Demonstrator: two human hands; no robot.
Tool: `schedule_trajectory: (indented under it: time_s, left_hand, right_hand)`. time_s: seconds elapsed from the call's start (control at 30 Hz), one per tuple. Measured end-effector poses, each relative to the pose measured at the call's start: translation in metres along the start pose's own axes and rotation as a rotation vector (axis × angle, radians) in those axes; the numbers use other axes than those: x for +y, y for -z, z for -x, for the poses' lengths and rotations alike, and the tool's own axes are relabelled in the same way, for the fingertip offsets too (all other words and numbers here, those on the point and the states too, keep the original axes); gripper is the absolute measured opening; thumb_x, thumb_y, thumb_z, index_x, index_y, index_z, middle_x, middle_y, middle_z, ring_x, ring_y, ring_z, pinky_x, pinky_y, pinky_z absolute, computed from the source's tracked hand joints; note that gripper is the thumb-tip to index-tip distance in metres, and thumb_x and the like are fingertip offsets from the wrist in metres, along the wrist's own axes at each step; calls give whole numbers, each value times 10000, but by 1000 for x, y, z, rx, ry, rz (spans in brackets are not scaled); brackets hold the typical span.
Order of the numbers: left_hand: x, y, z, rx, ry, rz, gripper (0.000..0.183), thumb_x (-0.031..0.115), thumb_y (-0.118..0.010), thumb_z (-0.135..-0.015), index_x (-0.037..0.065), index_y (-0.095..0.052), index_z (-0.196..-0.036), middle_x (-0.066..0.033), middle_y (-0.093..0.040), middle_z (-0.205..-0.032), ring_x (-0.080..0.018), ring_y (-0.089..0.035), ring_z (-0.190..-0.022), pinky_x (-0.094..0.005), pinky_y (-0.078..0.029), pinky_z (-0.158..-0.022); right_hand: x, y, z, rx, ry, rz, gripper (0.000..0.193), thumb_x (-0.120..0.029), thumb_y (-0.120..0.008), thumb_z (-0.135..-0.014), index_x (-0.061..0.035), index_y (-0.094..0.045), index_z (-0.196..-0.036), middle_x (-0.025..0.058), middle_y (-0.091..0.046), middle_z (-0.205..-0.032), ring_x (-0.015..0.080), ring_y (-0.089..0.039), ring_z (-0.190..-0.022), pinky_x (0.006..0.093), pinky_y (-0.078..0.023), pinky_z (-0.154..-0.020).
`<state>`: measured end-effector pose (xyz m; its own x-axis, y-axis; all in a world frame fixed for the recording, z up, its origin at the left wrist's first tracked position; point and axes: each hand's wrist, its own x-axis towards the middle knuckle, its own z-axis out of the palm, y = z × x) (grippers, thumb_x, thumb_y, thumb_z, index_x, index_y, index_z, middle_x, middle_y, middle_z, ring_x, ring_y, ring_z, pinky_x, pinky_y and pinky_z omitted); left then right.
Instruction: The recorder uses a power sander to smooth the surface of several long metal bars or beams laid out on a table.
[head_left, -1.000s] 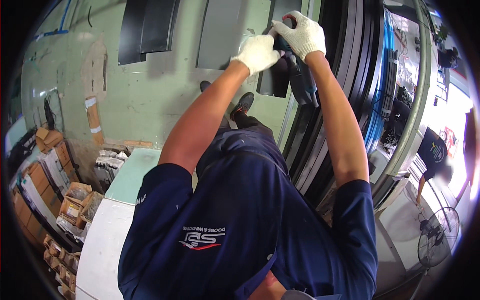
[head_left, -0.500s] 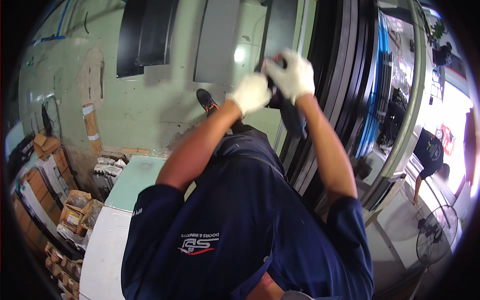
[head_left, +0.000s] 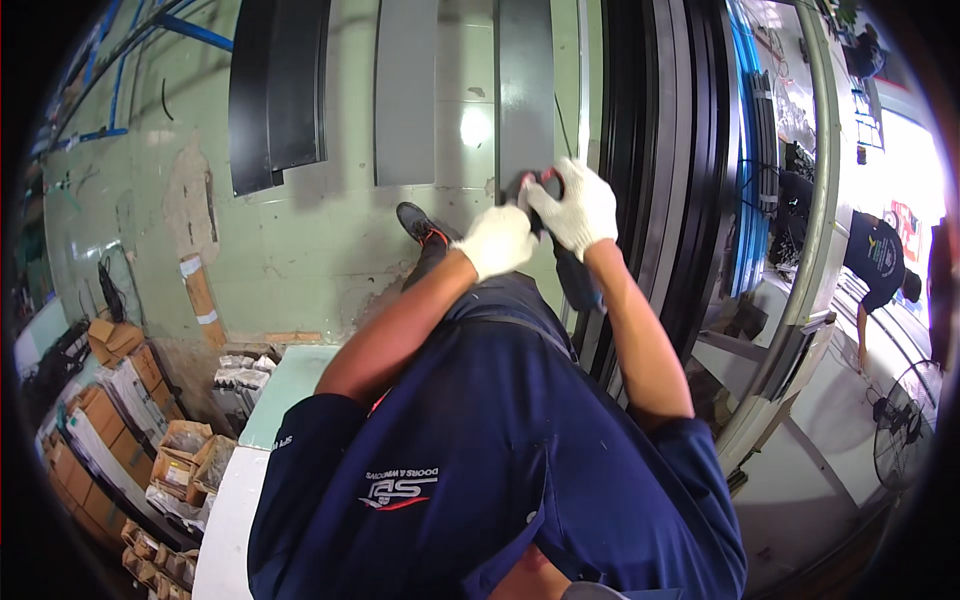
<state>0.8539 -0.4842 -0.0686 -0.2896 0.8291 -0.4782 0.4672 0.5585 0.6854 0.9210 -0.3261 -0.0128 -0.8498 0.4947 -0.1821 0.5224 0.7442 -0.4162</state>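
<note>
Both of my hands wear white knit gloves and meet in front of my waist. My right hand (head_left: 578, 208) is wrapped round a dark hand-held power tool (head_left: 577, 278) with red accents; its body hangs down beside my right wrist, and its exact kind is unclear. My left hand (head_left: 497, 241) is closed close against the tool's front end. What its fingers grip is hidden. Just beyond my hands, a long grey metal panel (head_left: 524, 85) extends away from me.
Dark metal profiles (head_left: 668, 160) run along my right, with blue-wrapped lengths (head_left: 745, 200) beyond. Flat panels (head_left: 405, 100) stand ahead. To my left are a white-topped bench (head_left: 235, 510) and cardboard boxes (head_left: 185, 445). Further right are a fan (head_left: 905, 425) and a person bending over (head_left: 878, 260).
My hands and the tool have come slightly lower and nearer my body. The view has shifted, showing more of the panels ahead. My grip looks the same.
</note>
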Motion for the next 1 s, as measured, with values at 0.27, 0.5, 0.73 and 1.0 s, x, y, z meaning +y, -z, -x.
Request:
schedule_trajectory:
  time_s: [0.27, 0.5, 0.73, 1.0]
  left_hand:
    - [9, 43, -78, 97, -88, -91, 497, 425, -802, -986, -59, -797, -1098, -325, -805, -1000, -496, -806, -1009, -584, -646, -952]
    - [-23, 83, -95, 70, -58, -133, 539, 468, -757, -1033, -59, -794, -1141, -335, -804, -1046, -515, -786, -1050, -581, -619, -962]
    - [-28, -4, 14, 58, -4, -34, 393, 334, -740, -992, -35, -799, -1112, -321, -807, -1055, -487, -806, -1027, -585, -641, -957]
    - [13, 73, -86, 294, -32, -129, 619, 501, -832, -979, 27, -705, -1358, -274, -816, -1183, -484, -778, -1148, -577, -613, -1006]
  right_hand:
    - [30, 19, -66, 48, -167, -47, 477, -543, -782, -912, -83, -789, -1039, 220, -794, -1143, 453, -760, -1118, 515, -607, -986]
    - [-12, 21, -110, -17, -106, 33, 516, -527, -737, -929, -70, -830, -1149, 240, -837, -1117, 436, -805, -1115, 500, -631, -1022]
    - [-23, -15, 7, 63, -31, -25, 479, -524, -762, -988, -50, -778, -1056, 217, -756, -1049, 437, -765, -1054, 521, -601, -954]
    - [12, 40, -109, -9, -175, -155, 562, -605, -768, -943, -88, -833, -1153, 232, -839, -1198, 400, -807, -1141, 483, -624, -1022]
